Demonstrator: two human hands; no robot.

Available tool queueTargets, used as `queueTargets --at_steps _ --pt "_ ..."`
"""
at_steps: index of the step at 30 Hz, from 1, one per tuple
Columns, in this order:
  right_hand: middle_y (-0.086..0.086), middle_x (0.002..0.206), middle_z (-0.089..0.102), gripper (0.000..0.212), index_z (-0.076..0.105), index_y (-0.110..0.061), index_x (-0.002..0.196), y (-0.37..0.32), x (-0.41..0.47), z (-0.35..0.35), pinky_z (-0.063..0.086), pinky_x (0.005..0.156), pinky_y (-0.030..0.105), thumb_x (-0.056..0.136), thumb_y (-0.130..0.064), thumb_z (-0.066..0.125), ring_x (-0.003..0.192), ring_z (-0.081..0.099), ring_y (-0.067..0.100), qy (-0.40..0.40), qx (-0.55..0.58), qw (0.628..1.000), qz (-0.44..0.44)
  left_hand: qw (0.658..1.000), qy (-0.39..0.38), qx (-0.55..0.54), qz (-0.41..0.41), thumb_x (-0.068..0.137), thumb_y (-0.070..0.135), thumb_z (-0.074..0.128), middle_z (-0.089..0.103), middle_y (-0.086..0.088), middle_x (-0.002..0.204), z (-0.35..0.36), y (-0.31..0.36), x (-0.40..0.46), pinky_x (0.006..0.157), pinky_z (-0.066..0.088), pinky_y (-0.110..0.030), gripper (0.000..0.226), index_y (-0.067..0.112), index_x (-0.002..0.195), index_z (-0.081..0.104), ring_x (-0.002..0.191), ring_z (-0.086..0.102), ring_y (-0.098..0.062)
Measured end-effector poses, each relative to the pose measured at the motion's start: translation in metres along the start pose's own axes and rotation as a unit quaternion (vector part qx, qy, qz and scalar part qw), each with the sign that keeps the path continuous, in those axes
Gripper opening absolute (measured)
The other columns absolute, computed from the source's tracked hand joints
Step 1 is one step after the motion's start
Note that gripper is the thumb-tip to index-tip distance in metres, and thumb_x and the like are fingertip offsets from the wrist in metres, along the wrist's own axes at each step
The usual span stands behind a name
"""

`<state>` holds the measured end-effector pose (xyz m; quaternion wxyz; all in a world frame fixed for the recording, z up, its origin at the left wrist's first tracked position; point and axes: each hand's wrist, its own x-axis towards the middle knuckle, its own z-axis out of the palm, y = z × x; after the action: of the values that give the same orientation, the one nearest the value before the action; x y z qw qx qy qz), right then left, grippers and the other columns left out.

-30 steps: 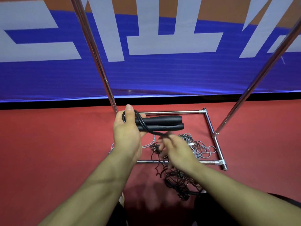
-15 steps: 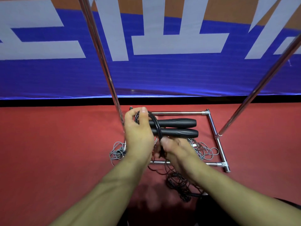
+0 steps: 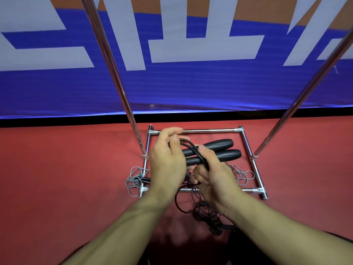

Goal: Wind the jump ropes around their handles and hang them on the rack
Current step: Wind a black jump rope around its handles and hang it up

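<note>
Head view: two hands winding a black rope around paired handles above the rack base

Left hand (image 3: 168,161) curls its fingers round the near ends of the two black handles (image 3: 219,150), held side by side; right hand (image 3: 214,176) pinches the black rope (image 3: 193,148) looped over them. Loose black coils (image 3: 206,211) and a grey rope (image 3: 133,176) lie on the red floor (image 3: 57,178) at the chrome rack (image 3: 248,148)

- Near ends of the two black handles (image 3: 219,150) hidden at nine o'clock inside the left hand (image 3: 168,163).
- Rack (image 3: 248,148) uprights cut off at twelve o'clock.
- Black rope (image 3: 202,209) partly hidden under the right hand (image 3: 215,180).
</note>
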<state>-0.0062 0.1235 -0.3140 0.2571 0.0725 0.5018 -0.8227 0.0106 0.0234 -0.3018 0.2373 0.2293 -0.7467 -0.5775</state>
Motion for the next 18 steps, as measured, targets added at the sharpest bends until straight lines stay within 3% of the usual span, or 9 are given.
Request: queueTargets --at_steps 2,5,7,10,12,14,16,17,18 --pt "-0.003 0.042 0.013 0.047 0.053 -0.022 0.047 0.001 -0.001 -0.002 0.028 0.051 0.031 0.093 -0.029 0.058 0.042 0.015 0.014 -0.003 -0.014 1.0 -0.009 0.997 -0.019 -0.029 -0.062 0.103 0.017 0.04 0.062 0.0 0.09 0.003 -0.001 -0.002 0.056 0.06 -0.033 0.025 0.03 0.098 0.061 0.067 0.066 -0.011" --pt "-0.005 0.041 0.016 0.057 0.054 -0.023 0.042 0.001 -0.003 -0.004 0.028 0.052 0.03 0.099 -0.028 0.053 0.038 0.022 0.011 -0.024 -0.057 0.998 -0.033 0.992 -0.013 -0.07 -0.108 0.104 0.019 0.04 0.06 -0.015 0.092 0.003 0.0 -0.002 0.049 0.058 -0.04 0.028 0.034 0.092 0.061 0.071 0.066 -0.029" --pt "-0.006 0.043 0.018 0.05 0.052 -0.026 0.048 0.003 -0.003 -0.006 0.028 0.049 0.029 0.097 -0.033 0.057 0.041 0.018 0.012 -0.043 -0.083 0.994 -0.063 0.997 0.006 -0.039 -0.063 0.103 0.023 0.041 0.065 -0.014 0.086 0.002 -0.002 0.001 0.051 0.059 -0.044 0.026 0.036 0.091 0.06 0.072 0.067 -0.035" --pt "-0.011 0.045 0.027 0.052 0.044 -0.027 0.047 0.008 -0.002 -0.012 0.028 0.048 0.029 0.093 -0.048 0.056 0.042 0.024 0.009 -0.075 -0.187 0.974 -0.103 0.998 0.008 0.067 0.02 0.1 0.029 0.041 0.06 0.003 0.068 -0.005 -0.004 0.006 0.063 0.055 -0.05 0.019 0.032 0.094 0.059 0.066 0.063 -0.028" --pt "-0.012 0.046 0.026 0.062 0.035 -0.024 0.046 0.01 -0.001 -0.018 0.025 0.052 0.032 0.089 -0.067 0.046 0.047 0.024 0.01 -0.103 -0.33 0.932 -0.105 0.993 0.011 0.109 0.047 0.102 0.027 0.041 0.056 0.007 0.066 -0.011 -0.004 0.008 0.068 0.051 -0.045 0.018 0.027 0.096 0.058 0.067 0.059 -0.023" --pt "-0.015 0.05 0.038 0.058 0.046 -0.027 0.053 0.012 -0.001 -0.023 0.03 0.055 0.026 0.085 -0.073 0.031 0.05 0.033 0.003 -0.148 -0.454 0.871 -0.116 0.99 0.026 0.122 0.065 0.103 0.024 0.043 0.056 0.009 0.069 -0.015 -0.003 0.011 0.071 0.047 -0.041 0.016 0.025 0.094 0.056 0.069 0.056 -0.019" --pt "-0.025 0.08 0.058 0.039 0.063 -0.029 0.09 0.014 -0.005 -0.025 0.039 0.073 0.014 0.098 -0.053 0.034 0.076 0.052 -0.009 -0.212 -0.514 0.814 -0.169 0.992 0.03 0.108 0.062 0.102 0.025 0.044 0.055 0.011 0.068 -0.016 -0.004 0.011 0.068 0.046 -0.039 0.015 0.026 0.092 0.055 0.067 0.054 -0.018" --pt "-0.028 0.096 0.059 0.026 0.06 -0.027 0.108 0.017 -0.006 -0.026 0.038 0.082 0.008 0.102 -0.038 0.038 0.09 0.053 -0.013 -0.245 -0.526 0.794 -0.182 0.994 0.028 0.093 0.054 0.102 0.028 0.045 0.054 0.011 0.067 -0.015 -0.005 0.011 0.066 0.047 -0.04 0.015 0.027 0.091 0.055 0.065 0.055 -0.02" --pt "-0.034 0.1 0.057 0.017 0.054 -0.027 0.114 0.019 -0.007 -0.026 0.035 0.083 0.003 0.103 -0.027 0.041 0.094 0.052 -0.015 -0.271 -0.537 0.779 -0.177 0.995 0.024 0.081 0.044 0.101 0.032 0.044 0.053 0.011 0.066 -0.014 -0.006 0.009 0.064 0.049 -0.042 0.015 0.028 0.091 0.055 0.063 0.056 -0.023"
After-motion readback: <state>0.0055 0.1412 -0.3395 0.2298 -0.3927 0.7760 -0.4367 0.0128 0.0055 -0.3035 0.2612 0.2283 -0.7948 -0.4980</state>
